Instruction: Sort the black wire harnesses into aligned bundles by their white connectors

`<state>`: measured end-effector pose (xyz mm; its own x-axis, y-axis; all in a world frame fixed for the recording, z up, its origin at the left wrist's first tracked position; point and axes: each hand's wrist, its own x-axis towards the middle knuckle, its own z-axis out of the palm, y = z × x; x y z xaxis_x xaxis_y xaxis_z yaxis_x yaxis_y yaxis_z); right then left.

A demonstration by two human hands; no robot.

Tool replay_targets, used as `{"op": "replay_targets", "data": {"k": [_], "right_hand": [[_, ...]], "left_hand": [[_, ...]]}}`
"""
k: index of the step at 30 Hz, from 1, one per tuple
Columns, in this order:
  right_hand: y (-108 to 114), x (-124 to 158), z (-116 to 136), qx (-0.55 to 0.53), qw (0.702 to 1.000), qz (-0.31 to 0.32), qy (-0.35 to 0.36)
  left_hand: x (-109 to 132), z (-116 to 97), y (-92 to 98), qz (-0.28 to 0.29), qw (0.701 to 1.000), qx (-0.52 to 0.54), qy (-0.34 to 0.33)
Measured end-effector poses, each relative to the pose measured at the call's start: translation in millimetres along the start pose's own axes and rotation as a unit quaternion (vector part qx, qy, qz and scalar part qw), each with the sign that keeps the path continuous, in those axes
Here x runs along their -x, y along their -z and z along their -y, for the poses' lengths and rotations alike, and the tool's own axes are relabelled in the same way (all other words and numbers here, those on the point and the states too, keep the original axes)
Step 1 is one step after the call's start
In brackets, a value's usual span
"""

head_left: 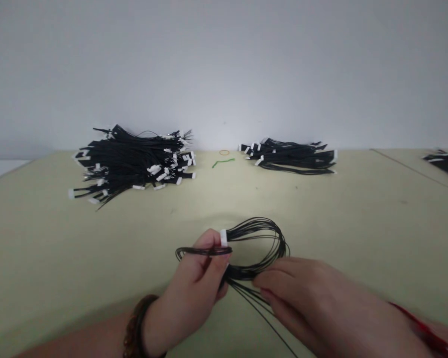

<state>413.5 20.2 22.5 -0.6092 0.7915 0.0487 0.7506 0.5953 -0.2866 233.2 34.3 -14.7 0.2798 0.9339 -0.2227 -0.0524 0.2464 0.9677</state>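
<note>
My left hand [194,278] grips a looped bundle of thin black wires [259,243] with a white connector [223,238] at its end showing above my thumb. A second strand of the bundle runs across my left fingers. My right hand [302,303] presses in from the right, its fingertips closed on the wires at the lower edge of the loop. Several loose wire ends hang down between my hands toward the table. Part of the bundle is hidden behind my fingers.
A large heap of black wires with white connectors [134,164] lies on the pale green table [97,233] at the far left. A smaller heap [291,156] lies far right of centre, and another [446,164] sits at the right edge. Between the heaps lie an orange rubber band [224,152] and a green twist tie [223,163].
</note>
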Motion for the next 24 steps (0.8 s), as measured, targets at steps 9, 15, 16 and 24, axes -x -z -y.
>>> {"op": "replay_targets", "data": {"k": [9,15,16,24], "right_hand": [[-6.3,-13.0,1.9,-0.145,0.989,0.019,-0.027],[-5.3,-11.0,0.9,-0.088,0.996,0.006,0.002],[-2.8,-10.2,1.1,-0.076,0.997,0.001,0.000],[41.6,-3.5,-44.0,-0.475,0.838,0.263,0.061]], "left_hand": [[5.6,-0.2,-2.6,0.034,0.999,0.007,-0.021],[2.2,-1.1,-3.1,0.021,0.999,0.021,0.018],[1.4,-0.8,-2.8,0.017,0.999,0.022,0.026],[-2.5,0.8,-3.5,-0.006,0.996,0.034,0.081]]}}
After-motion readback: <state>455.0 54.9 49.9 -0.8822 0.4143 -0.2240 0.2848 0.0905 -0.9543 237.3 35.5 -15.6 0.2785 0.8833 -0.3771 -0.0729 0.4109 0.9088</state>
